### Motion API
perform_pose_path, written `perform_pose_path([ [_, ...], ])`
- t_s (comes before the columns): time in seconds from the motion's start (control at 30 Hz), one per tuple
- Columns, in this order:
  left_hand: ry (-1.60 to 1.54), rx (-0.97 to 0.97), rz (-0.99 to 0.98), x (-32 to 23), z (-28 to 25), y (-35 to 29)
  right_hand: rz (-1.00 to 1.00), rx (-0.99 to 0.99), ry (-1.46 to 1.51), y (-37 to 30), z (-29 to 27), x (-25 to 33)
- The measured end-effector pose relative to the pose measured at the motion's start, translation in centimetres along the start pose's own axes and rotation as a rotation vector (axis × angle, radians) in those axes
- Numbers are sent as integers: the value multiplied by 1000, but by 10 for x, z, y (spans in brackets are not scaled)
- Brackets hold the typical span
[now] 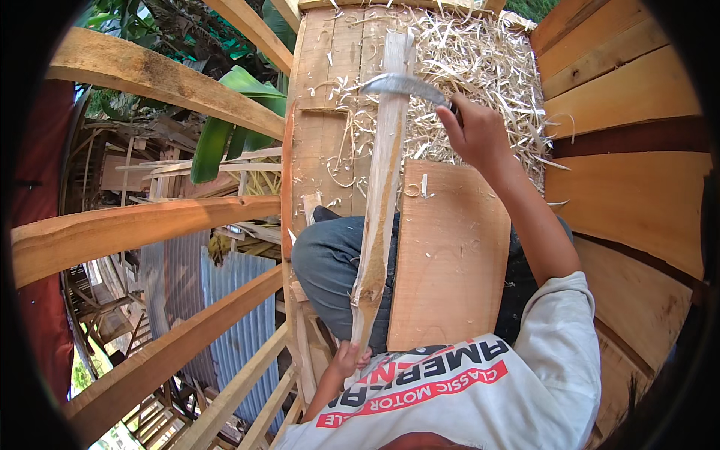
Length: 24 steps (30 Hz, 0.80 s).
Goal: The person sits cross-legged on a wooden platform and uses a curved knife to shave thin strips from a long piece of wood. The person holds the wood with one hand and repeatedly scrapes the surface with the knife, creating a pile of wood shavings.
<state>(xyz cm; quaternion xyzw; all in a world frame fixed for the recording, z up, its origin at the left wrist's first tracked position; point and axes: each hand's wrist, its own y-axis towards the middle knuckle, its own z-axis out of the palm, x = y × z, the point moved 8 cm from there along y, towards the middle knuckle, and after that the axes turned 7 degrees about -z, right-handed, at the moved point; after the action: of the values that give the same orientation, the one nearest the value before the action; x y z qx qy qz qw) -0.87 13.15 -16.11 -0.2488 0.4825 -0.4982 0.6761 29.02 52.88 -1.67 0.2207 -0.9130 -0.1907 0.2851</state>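
Observation:
A long split piece of pale wood (380, 195) runs up the middle of the view, from near my waist to the far end of the planks. My left hand (349, 358) is closed around its near end, beside my left thigh. In my right hand (480, 133), closed on a mostly hidden handle, is a knife with a curved silvery blade (405, 84). That blade lies across the wood close to its far end. A flat wooden board (453, 251) rests over my lap, just right of the long piece.
Curly wood shavings (472, 64) heap over the far right of the plank floor (319, 82). Wooden rails (150, 225) bound the left side, with corrugated metal sheets (240, 330) and plants (225, 127) beyond. A slatted plank wall (630, 195) stands close at right.

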Motion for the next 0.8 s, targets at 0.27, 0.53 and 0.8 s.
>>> perform_pose_path([
  [0.27,-52,-6,-10,13,-6,3,105,73,33,14,0,-8],
  [0.53,-15,-22,14,4,-3,1,-62,96,1,15,2,4],
  [0.8,-31,25,17,5,-1,-1,-278,56,-66,10,6,24],
])
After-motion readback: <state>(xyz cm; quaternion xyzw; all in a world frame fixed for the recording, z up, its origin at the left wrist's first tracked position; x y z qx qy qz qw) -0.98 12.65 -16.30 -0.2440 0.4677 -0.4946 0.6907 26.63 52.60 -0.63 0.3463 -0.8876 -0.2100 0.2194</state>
